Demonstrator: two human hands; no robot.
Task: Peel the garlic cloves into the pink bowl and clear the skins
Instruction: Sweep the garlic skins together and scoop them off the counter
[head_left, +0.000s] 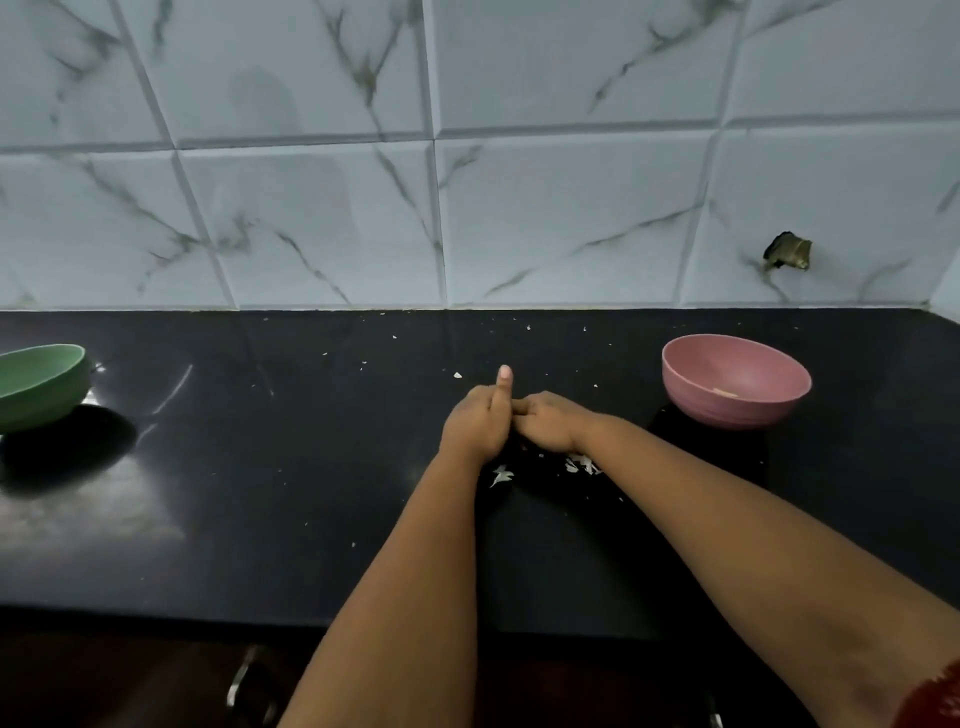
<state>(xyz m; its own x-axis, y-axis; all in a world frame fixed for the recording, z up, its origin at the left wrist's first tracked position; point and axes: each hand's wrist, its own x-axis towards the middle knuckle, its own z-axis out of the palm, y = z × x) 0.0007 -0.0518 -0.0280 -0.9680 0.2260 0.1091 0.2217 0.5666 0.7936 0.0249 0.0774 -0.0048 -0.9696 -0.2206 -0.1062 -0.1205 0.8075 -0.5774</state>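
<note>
My left hand (480, 423) and my right hand (548, 423) meet over the middle of the black counter (311, 467). The left is curled into a fist with its thumb pointing up. The right hand's bent fingertips press against it. Both close on a small thing between them, which the fingers hide. The pink bowl (727, 413) stands upright to the right of my hands, with a pale piece (724, 392) lying inside. White garlic skins (584, 464) lie on the counter under my wrists, and one more skin scrap (501, 475) lies beside my left forearm.
A green bowl (41, 387) sits at the far left edge. Tiny skin flecks (457, 375) dot the counter toward the marble-tiled wall (571, 208). The wall has a dark hole (787, 251) at the right. The counter's front edge (208, 610) runs near my elbows.
</note>
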